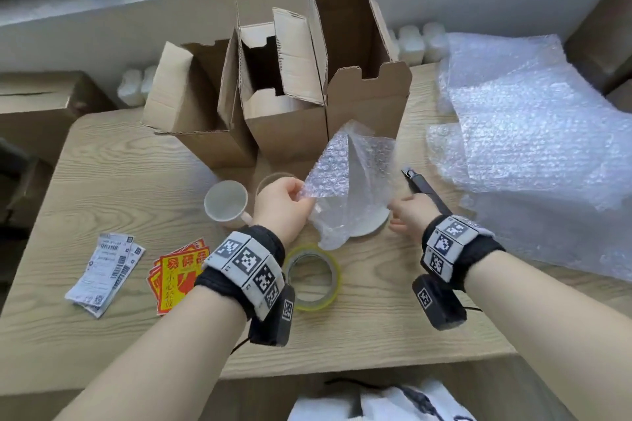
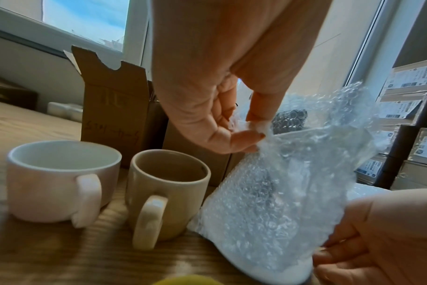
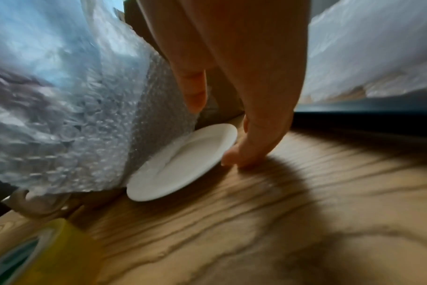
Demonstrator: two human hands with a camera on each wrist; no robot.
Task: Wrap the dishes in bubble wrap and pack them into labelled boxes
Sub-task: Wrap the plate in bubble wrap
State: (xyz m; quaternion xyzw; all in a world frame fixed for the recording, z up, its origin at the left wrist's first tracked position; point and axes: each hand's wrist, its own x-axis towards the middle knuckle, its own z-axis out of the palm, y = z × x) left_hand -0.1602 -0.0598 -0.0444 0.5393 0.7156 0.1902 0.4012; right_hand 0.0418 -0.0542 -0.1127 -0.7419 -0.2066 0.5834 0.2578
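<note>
Two hands work at a round white ceramic plate (image 1: 371,227). The left hand (image 1: 280,207) pinches a clear bubble-wrap sheet (image 1: 345,181) above it. The right hand (image 1: 408,212), fingers curled, touches its rim; whether it grips, I cannot tell.

Wooden table (image 1: 102,161) beneath bright window (image 2: 85,19)

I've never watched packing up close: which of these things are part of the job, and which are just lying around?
In use:
left hand pinching bubble wrap
right hand at white plate
two mugs
three open boxes
tape roll
labels

Lying about:
paper slips
black cutter
</note>
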